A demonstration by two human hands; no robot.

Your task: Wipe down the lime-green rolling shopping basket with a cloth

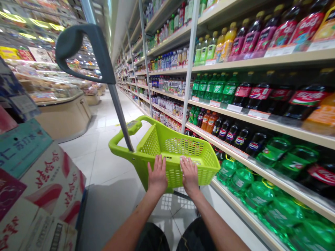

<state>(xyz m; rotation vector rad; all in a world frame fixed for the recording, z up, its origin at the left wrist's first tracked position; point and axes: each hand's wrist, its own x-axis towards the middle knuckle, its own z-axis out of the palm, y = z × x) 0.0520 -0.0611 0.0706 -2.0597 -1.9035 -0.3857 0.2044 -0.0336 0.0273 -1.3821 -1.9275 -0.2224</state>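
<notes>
A lime-green plastic shopping basket (pixel 201 153) on wheels stands on the tiled aisle floor in front of me. Its grey pull handle (pixel 78 45) rises on a long metal stem toward the upper left. My left hand (pixel 157 174) grips the basket's near rim, fingers curled over the edge. Right beside it, my right hand (pixel 190 173) holds the same rim in the same way. The inside of the basket is only partly visible and I see nothing in it.
Long shelves (pixel 261 122) of soft-drink bottles line the right side, with green bottles (pixel 246 181) low down near the basket. Stacked printed cartons (pixel 44 195) stand at the left. A curved display counter (pixel 65 111) sits further back left. The aisle runs ahead.
</notes>
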